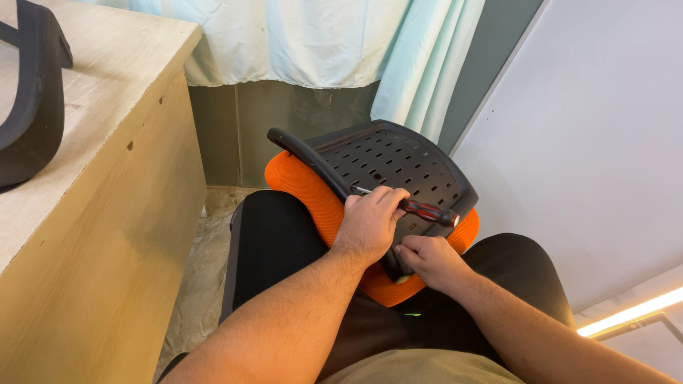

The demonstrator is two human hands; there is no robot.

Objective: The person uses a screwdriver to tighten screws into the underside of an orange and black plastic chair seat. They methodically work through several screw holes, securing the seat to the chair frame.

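A black perforated plastic chair panel (398, 160) with an orange cushion (324, 206) under it rests tilted on my lap. My left hand (370, 224) is closed around a screwdriver with a red and black handle (430, 212). The handle sticks out to the right, and the metal shaft points left at the panel's curved black rim (306, 153). My right hand (427, 259) lies just below and pinches the panel's near edge where it meets the cushion. The screwdriver's tip is partly hidden by my fingers.
A pale wooden desk (107, 235) stands close on the left, with a black chair part (32, 107) lying on top. Light green curtains (320, 43) hang at the back. A white panel (590, 142) leans on the right. Stone floor (206, 256) shows between desk and lap.
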